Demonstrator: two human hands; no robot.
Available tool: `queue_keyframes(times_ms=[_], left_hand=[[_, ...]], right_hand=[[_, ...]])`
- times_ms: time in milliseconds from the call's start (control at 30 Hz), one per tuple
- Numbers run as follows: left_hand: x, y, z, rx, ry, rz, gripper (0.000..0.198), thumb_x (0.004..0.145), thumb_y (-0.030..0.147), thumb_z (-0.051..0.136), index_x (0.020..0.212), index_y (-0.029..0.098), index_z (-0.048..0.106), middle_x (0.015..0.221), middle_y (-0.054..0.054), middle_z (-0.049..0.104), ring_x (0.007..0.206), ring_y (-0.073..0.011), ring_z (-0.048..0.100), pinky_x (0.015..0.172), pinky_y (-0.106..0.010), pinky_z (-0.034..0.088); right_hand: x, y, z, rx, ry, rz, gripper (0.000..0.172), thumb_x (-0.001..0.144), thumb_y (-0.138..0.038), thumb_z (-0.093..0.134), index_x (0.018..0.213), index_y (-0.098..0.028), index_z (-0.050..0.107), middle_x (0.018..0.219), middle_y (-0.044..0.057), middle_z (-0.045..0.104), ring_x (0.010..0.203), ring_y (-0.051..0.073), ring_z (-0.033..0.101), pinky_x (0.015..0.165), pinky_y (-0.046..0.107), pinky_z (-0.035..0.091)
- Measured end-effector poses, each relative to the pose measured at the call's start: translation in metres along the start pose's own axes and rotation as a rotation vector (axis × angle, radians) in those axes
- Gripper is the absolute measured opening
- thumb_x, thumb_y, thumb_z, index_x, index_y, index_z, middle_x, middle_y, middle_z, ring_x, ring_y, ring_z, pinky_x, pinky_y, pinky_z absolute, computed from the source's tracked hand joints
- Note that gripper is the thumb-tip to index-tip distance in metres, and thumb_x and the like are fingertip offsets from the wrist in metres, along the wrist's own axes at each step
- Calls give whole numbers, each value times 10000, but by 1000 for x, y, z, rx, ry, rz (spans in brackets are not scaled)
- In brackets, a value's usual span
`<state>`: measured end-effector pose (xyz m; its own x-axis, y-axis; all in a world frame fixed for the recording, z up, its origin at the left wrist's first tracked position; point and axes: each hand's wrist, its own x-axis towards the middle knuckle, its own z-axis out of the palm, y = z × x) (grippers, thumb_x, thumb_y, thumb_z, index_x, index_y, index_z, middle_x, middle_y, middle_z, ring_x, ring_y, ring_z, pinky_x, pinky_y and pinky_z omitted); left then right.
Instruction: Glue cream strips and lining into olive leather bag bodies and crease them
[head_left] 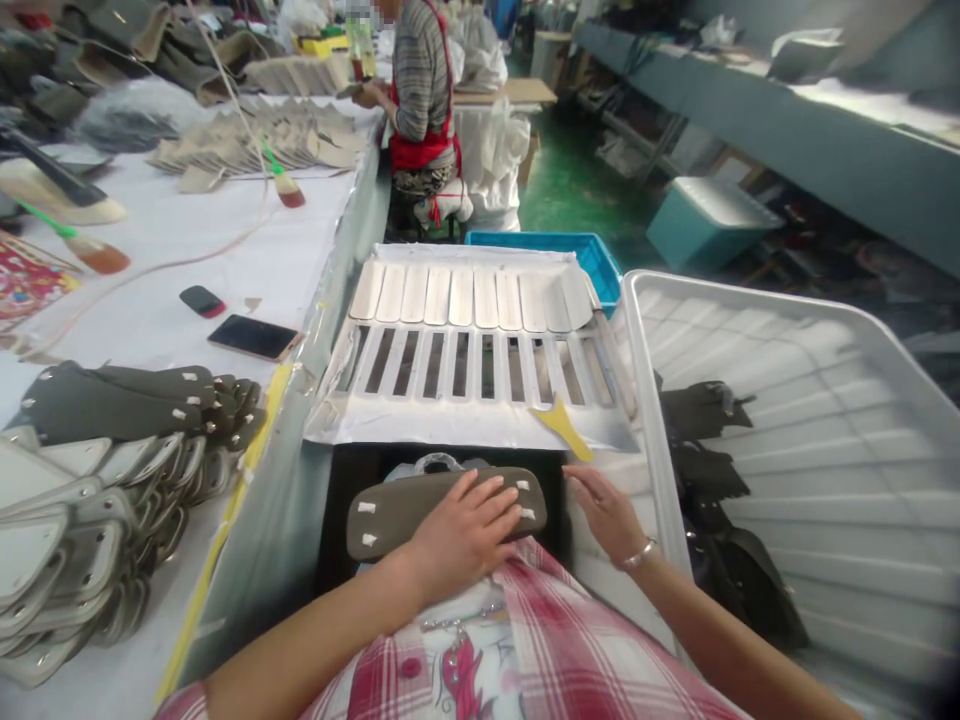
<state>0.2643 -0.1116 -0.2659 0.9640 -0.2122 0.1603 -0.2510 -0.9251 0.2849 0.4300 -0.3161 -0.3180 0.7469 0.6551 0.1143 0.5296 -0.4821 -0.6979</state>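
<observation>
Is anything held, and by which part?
Left hand lies across the right half of a grey-brown, rounded oblong panel; whether it grips cannot be told. Right hand holds nothing.

The single view looks from the wearer's head, forward and down. The left hand and right hand appear close up, on the near side of the rack. The wide frame takes in the table left of the rack, the bin right of it and, well beyond it, a co-worker.
</observation>
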Motion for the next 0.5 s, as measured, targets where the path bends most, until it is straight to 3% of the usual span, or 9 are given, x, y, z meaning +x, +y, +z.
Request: queue_keyframes(times_ms=[167,333,500], left_hand=[[10,5,5,-4,-67,-5,339,906,326,441,1225,237,517,1298,-35,519,1283,-210,352,1088,-460,236],[10,5,1,40,-80,-82,372,860,405,504,1221,315,532,1422,-69,356,1332,-315,246,1044,-550,240],[3,0,0,148,-170,-32,544,838,537,473,1339,348,378,1467,-63,284,1335,-311,244,1040,-569,206]], right_hand=[[-9,2,3,144,-47,87,288,876,-402,432,978,-199,610,969,80,652,883,207,624,811,385,517],[-3,-22,11,425,-212,117,344,863,-410,440,1107,-193,550,1105,86,623,982,195,612,863,364,511],[2,-30,22,495,-391,43,421,865,-366,433,1237,-170,445,1213,90,569,1085,186,557,944,379,462]])
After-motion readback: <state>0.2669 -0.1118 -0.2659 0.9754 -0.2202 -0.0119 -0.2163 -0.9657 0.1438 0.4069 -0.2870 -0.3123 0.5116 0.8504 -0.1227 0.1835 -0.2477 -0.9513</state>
